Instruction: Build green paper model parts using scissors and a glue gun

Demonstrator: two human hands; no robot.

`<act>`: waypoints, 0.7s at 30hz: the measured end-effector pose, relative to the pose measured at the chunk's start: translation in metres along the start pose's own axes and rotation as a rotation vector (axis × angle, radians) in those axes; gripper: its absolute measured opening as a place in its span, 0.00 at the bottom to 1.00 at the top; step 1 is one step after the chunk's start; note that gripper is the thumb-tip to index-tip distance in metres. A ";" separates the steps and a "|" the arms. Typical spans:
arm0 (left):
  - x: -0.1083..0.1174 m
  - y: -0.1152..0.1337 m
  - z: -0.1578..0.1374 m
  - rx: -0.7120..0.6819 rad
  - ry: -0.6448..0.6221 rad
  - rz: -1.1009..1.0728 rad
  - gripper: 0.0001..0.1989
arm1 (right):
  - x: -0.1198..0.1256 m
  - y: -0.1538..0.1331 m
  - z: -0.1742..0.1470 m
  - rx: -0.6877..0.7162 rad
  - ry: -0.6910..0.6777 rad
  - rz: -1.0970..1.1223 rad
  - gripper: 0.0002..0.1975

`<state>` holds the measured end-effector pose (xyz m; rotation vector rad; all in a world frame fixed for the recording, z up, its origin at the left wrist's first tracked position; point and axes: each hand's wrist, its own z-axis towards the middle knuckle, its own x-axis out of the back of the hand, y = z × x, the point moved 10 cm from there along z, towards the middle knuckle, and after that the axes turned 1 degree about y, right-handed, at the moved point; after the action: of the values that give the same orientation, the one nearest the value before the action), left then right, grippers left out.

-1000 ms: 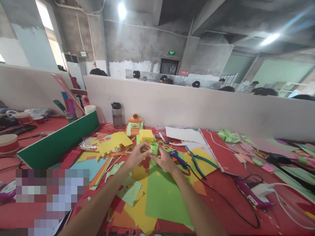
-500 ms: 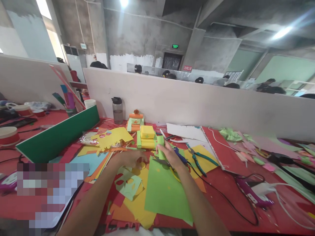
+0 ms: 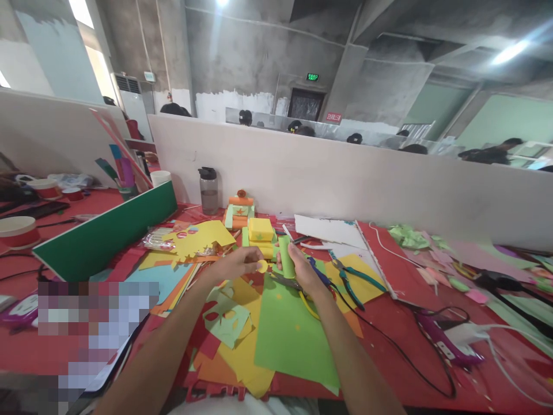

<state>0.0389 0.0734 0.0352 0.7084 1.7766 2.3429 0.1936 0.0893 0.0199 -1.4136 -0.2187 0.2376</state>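
My right hand (image 3: 298,266) is closed around a rolled tube of light green paper (image 3: 286,256), held upright above the table. My left hand (image 3: 244,262) pinches a small yellow paper disc (image 3: 262,266), a short way left of the tube. Below both hands lie a green paper sheet (image 3: 294,340) and a pale green sheet with cut-out holes (image 3: 228,317). Scissors (image 3: 285,281) rest under my right hand, partly hidden by it. Just beyond the hands sits a yellow and green paper model (image 3: 260,230); an orange and green one (image 3: 240,210) stands behind it.
Pliers with teal handles (image 3: 349,283) lie on yellow paper to the right, beside a black cable (image 3: 389,337). A water bottle (image 3: 209,193) stands at the back against the white partition (image 3: 345,178). A green board (image 3: 108,230) rises at left. Purple power strips (image 3: 449,340) lie on the red table.
My left hand has risen from the paper pile with the yellow disc and come nearer the green tube. My right hand still holds the tube, and the view has shifted slightly.
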 end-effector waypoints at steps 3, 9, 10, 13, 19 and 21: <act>-0.006 0.012 0.002 -0.040 -0.048 -0.026 0.18 | 0.001 -0.004 -0.001 0.007 0.004 -0.067 0.27; 0.003 0.020 0.004 -0.105 0.059 -0.133 0.16 | 0.000 -0.004 -0.001 0.005 0.009 -0.047 0.28; 0.005 0.024 0.003 -0.135 0.079 -0.145 0.15 | 0.000 -0.004 -0.001 0.007 0.004 -0.038 0.28; 0.010 0.034 0.001 -0.220 0.109 -0.165 0.12 | -0.003 -0.004 0.000 0.012 -0.026 0.004 0.28; 0.014 0.039 -0.001 -0.252 0.144 -0.145 0.11 | -0.006 -0.006 -0.003 0.038 -0.060 0.004 0.28; 0.013 0.035 0.000 -0.221 0.134 -0.149 0.11 | -0.007 -0.007 -0.004 0.036 -0.059 -0.032 0.29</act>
<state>0.0339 0.0670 0.0719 0.3826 1.5236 2.4826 0.1885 0.0829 0.0261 -1.3671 -0.2842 0.2563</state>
